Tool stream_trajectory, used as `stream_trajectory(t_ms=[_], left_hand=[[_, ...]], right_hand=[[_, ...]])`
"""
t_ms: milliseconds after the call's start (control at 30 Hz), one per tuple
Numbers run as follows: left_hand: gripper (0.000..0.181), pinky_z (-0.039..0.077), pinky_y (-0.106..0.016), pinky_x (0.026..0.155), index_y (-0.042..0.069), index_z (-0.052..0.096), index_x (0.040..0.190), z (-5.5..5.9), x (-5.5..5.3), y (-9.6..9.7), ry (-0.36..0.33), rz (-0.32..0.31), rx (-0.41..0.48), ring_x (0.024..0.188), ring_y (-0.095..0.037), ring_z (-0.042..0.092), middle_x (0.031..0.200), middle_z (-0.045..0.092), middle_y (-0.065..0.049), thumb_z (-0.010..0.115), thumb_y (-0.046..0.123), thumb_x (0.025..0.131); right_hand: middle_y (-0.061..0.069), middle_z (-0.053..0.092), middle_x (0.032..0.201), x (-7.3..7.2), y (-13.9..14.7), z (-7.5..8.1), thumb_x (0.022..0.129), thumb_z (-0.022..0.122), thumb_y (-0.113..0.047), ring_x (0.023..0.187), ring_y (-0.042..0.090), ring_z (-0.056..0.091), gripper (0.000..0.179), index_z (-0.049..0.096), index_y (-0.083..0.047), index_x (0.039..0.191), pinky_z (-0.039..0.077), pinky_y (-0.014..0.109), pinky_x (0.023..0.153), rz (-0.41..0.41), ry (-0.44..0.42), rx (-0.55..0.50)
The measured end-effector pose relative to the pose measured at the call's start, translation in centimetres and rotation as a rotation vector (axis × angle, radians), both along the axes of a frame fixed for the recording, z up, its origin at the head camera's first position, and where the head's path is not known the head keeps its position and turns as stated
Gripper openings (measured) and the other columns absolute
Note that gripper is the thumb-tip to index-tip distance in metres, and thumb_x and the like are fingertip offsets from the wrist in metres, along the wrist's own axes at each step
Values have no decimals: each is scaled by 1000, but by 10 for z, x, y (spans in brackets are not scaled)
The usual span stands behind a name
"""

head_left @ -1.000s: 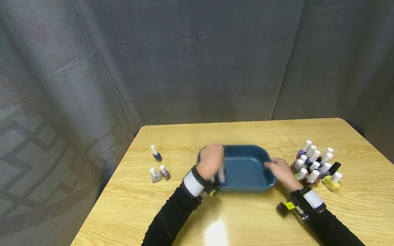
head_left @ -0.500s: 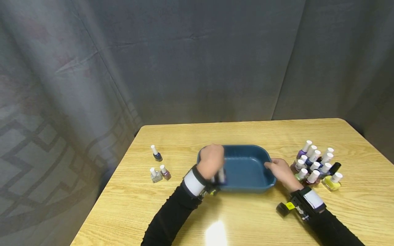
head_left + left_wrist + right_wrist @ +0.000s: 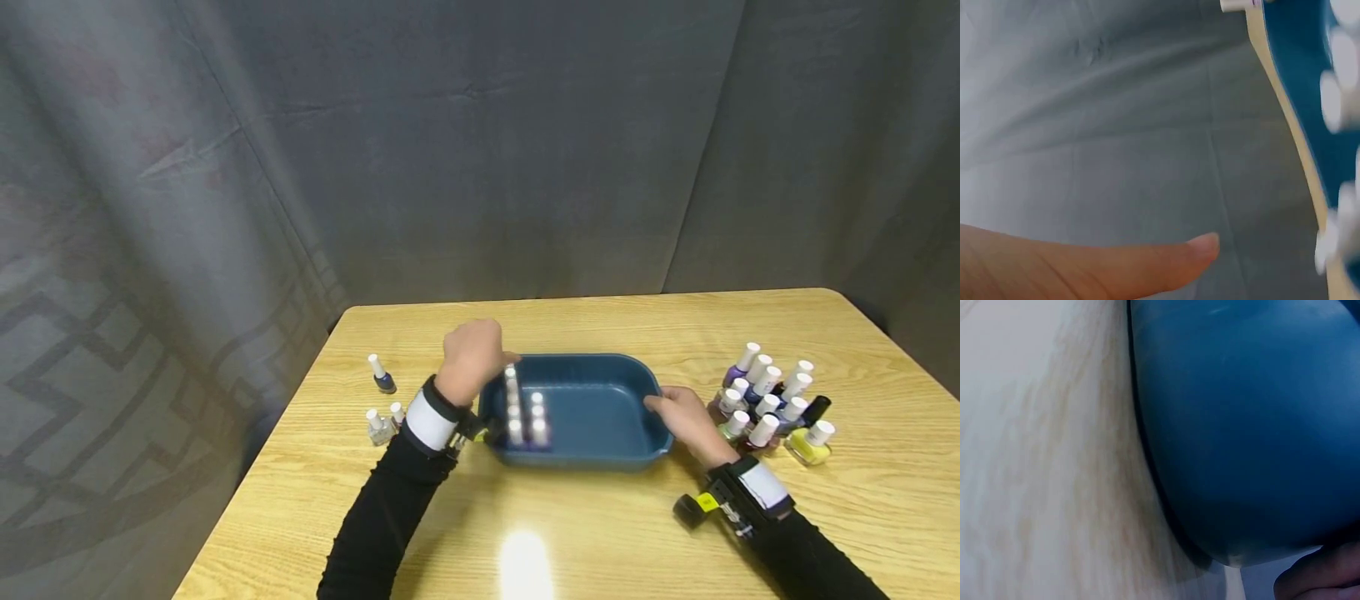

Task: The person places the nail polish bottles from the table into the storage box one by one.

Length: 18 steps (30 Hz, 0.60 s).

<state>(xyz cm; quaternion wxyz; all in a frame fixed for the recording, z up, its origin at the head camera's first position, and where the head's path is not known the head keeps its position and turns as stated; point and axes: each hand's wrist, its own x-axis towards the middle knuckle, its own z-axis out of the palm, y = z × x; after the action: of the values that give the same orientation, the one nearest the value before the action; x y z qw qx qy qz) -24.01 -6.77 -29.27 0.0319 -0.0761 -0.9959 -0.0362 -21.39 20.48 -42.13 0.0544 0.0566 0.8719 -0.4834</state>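
Tub: A blue tub is set mid-desk, with its long sides running left to right; its right end is gripped, and its outer wall fills much of the right wrist view.
Tub bottles: White-capped bottles are stood in two rows in the left part of the tub; the caps are blurred, and an exact count cannot be made.
Right hand: The right hand is clamped on the right rim, with the thumb laid at the edge.
Left hand: The left hand is held over the far left corner of the tub. The thumb is seen straight; the other fingers are hidden, so whether anything is held cannot be told.
Hands together or apart: The hands are placed well apart, at opposite ends of the tub.
Left side: A dark blue bottle is found upright; nearer, a clear bottle is placed just beside another white-capped bottle, which is partly covered by the left sleeve.
Right side: A close cluster of bottles is noted beyond the right hand, mostly white-capped; a black cap and a yellow bottle are seen at its outer edge.
Desk: The wooden desk is marked by a bright glare spot near its front.
Backdrop: The far side is closed off by a grey curtain.
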Motion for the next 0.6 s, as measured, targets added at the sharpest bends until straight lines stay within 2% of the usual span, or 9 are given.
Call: stream_trajectory(t_ms=[100, 200, 267, 367, 500, 600], left_hand=[[38, 42, -29, 43, 11, 57, 62, 10, -14, -25, 8, 55, -24, 56, -14, 54, 62, 55, -2, 70, 44, 77], [34, 50, -36, 53, 6, 67, 80, 13, -33, -55, -9, 114, -42, 72, -25, 65, 84, 68, -12, 70, 40, 78], [36, 53, -41, 59, 3, 68, 91, 12, -45, -76, -18, 153, -43, 81, -31, 66, 96, 68, -17, 70, 37, 79], [41, 53, -44, 66, 0, 67, 100, 7, -59, -109, -50, 220, -67, 88, -35, 65, 103, 66, -21, 69, 35, 80], [42, 50, -48, 79, -2, 66, 101, -5, -66, -144, -120, 289, -103, 97, -36, 62, 109, 63, -24, 67, 34, 81], [38, 48, -49, 82, 0, 68, 94, -14, -66, -159, -173, 290, -114, 96, -35, 62, 106, 64, -22, 67, 36, 81]], right_hand=[[9, 61, 83, 0, 0, 0, 89, 44, -15, 72, 11, 53, 34, 58, 13, 102, 45, 24, 61, 2, -4, -4], [8, 60, 81, 1, 0, 1, 90, 44, -16, 72, 11, 52, 33, 58, 12, 99, 44, 24, 61, 0, -6, -9], [5, 59, 77, 2, 0, 2, 90, 44, -16, 70, 10, 51, 31, 59, 12, 96, 44, 24, 59, -2, -6, -11], [3, 58, 75, 4, 1, 2, 90, 45, -15, 68, 10, 51, 31, 59, 12, 95, 44, 24, 58, -5, -6, -16], [7, 60, 80, 5, 2, 2, 89, 44, -15, 69, 9, 52, 34, 58, 13, 101, 46, 24, 59, -3, -5, -20], [10, 61, 84, 5, 2, 2, 89, 44, -15, 71, 10, 53, 35, 57, 14, 103, 46, 24, 60, 1, -2, -19]])
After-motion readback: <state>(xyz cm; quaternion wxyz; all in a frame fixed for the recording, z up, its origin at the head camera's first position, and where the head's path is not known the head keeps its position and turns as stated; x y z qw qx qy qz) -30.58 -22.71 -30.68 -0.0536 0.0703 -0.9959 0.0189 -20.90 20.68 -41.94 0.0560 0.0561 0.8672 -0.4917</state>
